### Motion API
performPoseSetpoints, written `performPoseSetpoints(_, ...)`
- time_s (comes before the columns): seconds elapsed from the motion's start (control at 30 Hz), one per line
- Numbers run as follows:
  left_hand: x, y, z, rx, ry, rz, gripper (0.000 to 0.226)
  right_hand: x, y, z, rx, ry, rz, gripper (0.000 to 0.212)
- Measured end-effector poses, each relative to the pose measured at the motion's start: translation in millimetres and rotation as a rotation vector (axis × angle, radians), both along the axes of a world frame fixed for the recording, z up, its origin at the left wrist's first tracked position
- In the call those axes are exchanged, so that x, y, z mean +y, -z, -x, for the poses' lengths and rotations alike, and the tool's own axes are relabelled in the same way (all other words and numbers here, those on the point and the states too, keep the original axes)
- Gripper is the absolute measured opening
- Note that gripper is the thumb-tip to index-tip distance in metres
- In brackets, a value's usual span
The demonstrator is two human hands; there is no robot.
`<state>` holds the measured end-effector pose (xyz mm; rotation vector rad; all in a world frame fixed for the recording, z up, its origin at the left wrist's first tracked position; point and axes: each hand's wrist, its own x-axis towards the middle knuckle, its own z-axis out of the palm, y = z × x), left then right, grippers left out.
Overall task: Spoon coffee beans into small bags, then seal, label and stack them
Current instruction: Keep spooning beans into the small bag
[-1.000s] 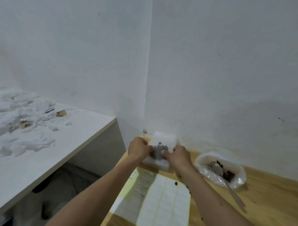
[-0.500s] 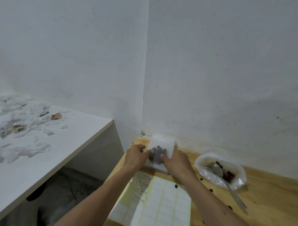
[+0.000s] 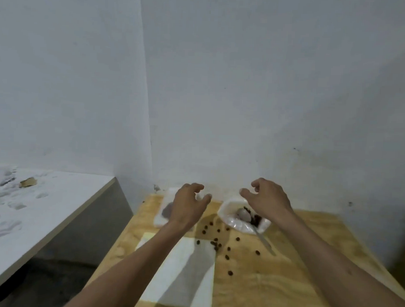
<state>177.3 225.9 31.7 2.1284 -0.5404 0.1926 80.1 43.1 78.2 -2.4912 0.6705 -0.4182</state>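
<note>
A wooden counter fills the lower view, set into a corner of white walls. Nearest the viewer on it lies a white label sheet. Just beyond the sheet, loose coffee beans are scattered across the wood. Past the beans, to their right, an open plastic bag of beans holds a metal spoon, its handle pointing back toward the viewer. Left of the beans, a stack of small white bags sits by the wall. The left hand hovers over that stack, fingers loosely spread, holding nothing. The right hand hovers above the open bag, fingers relaxed, also holding nothing.
</note>
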Motion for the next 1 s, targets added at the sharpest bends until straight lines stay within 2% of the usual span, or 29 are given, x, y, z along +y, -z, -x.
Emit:
performPoseSetpoints(0.37,-137,18,118,0.048,0.459,-0.123,0.046,-105,25,165,0.204,0.258,-0.040,0.061)
performPoseSetpoints(0.57,-187,49,172,0.130,0.631,-0.361,0.067,-124,46,225,0.411,0.337,-0.060,0.058)
performPoseSetpoints(0.67,-206,60,181,0.101,0.639,-0.491,0.076,-128,58,236,0.473,0.338,-0.089,0.040)
performPoseSetpoints(0.77,-217,64,184,0.102,0.619,-0.514,0.078,-129,66,238,0.427,0.371,-0.138,0.035)
performPoseSetpoints(0.9,-221,63,179,0.273,0.612,-0.411,0.086,-140,79,235,0.269,0.437,-0.299,0.063)
performPoseSetpoints(1.0,-218,66,172,0.432,0.576,-0.251,0.074,-151,90,228,0.066,0.446,-0.458,0.053)
